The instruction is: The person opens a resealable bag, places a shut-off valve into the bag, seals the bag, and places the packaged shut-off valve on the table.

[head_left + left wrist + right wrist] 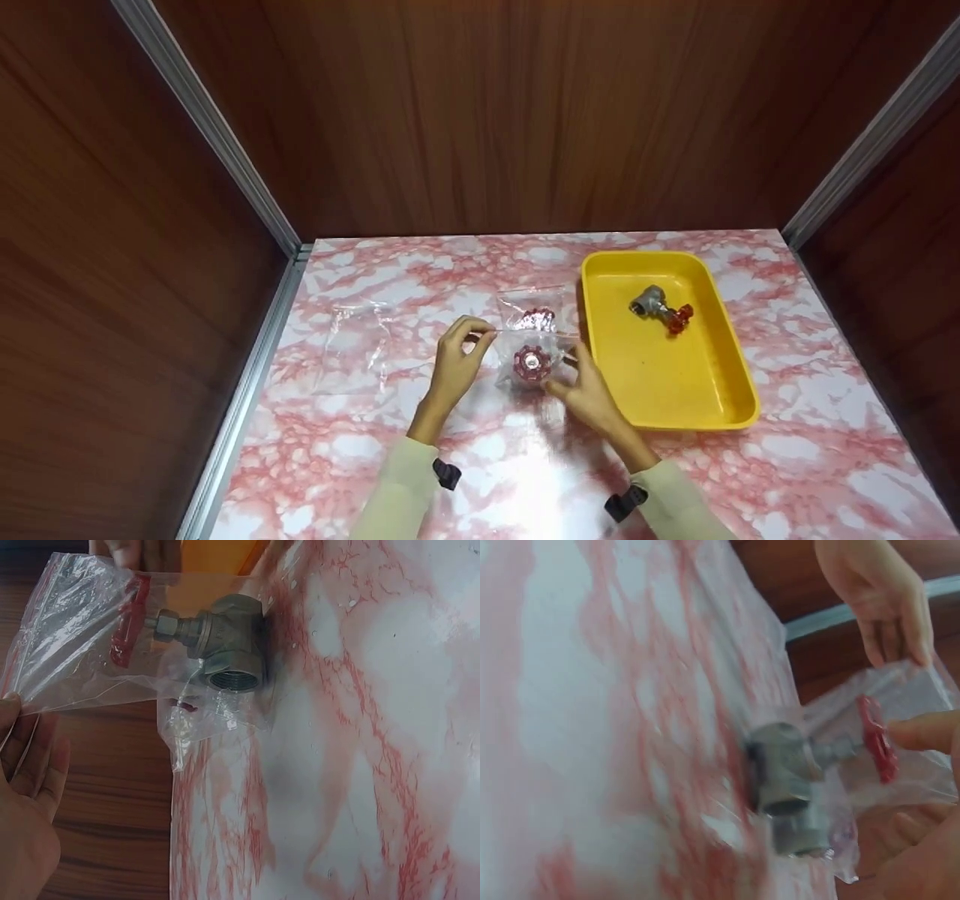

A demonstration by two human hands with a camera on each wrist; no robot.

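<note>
A gate valve (229, 645) with a red handwheel (532, 363) stands inside a clear zip bag (82, 637), its wheel facing up in the head view. My left hand (459, 360) pinches the bag's upper left edge between thumb and fingers. On the other side, my right hand (589, 390) grips the bag's right edge, with the thumb (922, 731) beside the handwheel. Just behind lies a second bagged valve (802, 835); its red handwheel (538, 319) shows through the plastic.
To the right is a yellow tray (739, 375) holding an unbagged valve (654, 301) with a red wheel. A flat clear bag (352, 352) lies on the left of the marbled table (480, 465). Brown wood panels (487, 120) close off the back and sides.
</note>
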